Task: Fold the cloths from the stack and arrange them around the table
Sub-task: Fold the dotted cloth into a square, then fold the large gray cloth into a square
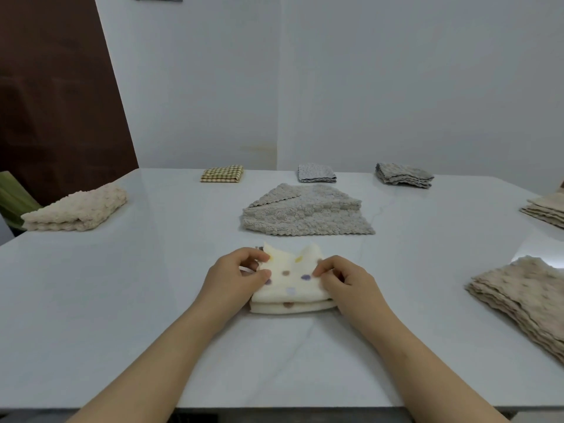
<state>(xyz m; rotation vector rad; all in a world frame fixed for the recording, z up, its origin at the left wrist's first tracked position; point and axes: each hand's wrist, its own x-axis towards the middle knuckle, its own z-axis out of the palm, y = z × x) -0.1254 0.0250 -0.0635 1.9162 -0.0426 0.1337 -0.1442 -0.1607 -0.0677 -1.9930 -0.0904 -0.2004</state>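
A: Where's the dotted cloth (293,282)?

B: Lower centre of frame, on the table (152,331), layered. The left hand (235,276) pinches its left edge and the right hand (345,279) its right edge. Far corners are lifted.

A: Axis?

B: Runs left-right, square between both hands, equally near. I'd guess the next fold closes across it. The grey cloth (305,212) lies above, apart.

I see a plain indoor room, perhaps in a home, though I cannot tell for sure. A white table (137,315) stands against bare pale walls (396,87), with a dark brown panel (55,102) beyond its far left corner.
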